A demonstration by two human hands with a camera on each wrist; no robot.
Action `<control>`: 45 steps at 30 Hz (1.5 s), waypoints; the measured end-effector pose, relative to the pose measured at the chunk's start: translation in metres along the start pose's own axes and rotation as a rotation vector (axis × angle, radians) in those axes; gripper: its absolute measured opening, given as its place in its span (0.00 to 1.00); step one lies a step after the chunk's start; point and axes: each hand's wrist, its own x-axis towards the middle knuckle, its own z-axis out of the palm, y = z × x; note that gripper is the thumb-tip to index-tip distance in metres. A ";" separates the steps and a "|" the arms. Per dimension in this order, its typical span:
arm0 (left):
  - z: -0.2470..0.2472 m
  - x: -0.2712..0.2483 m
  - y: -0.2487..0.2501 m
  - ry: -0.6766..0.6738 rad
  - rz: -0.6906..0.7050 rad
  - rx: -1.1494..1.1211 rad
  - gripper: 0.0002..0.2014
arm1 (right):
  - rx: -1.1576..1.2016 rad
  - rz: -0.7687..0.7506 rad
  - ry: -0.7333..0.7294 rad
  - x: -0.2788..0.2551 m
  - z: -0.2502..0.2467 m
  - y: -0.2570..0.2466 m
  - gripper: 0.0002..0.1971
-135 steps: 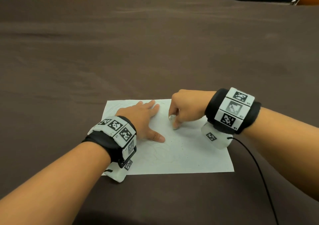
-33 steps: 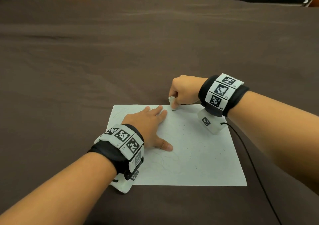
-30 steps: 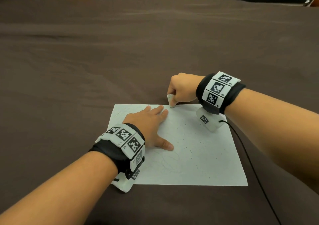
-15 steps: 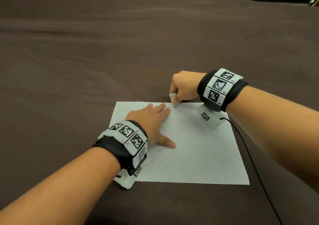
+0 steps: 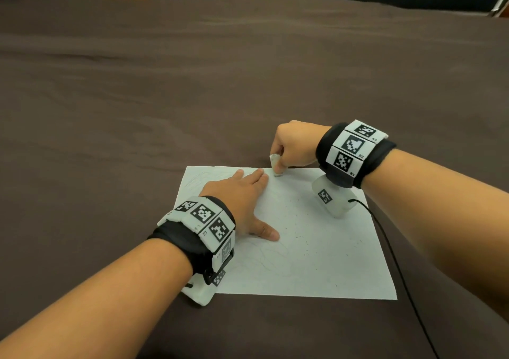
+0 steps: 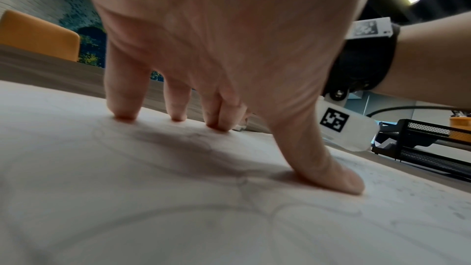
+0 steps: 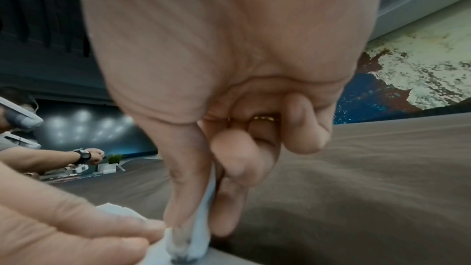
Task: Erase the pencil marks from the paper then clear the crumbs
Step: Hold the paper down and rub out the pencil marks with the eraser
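Head view: I see the right hand pinching the eraser at the far edge of the paper; overshoot could crease it. Left wrist view: the flat left hand pins the sheet; lifting invites slip. Right wrist view: the eraser tip may smear.

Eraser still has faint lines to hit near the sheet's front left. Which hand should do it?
Right, probably. The right hand already pinches the eraser at the paper's far edge, while the left hand lies flat pinning it. Swapping roles would free the sheet.
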 end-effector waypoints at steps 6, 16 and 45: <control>0.001 0.001 -0.001 -0.001 -0.012 0.000 0.63 | -0.001 -0.027 -0.019 -0.001 0.000 -0.002 0.04; 0.002 0.002 -0.001 -0.001 -0.012 -0.004 0.63 | -0.014 -0.028 -0.090 -0.008 0.002 -0.004 0.05; 0.004 0.001 -0.001 0.032 0.000 -0.011 0.62 | -0.082 -0.097 -0.187 -0.026 0.012 -0.016 0.11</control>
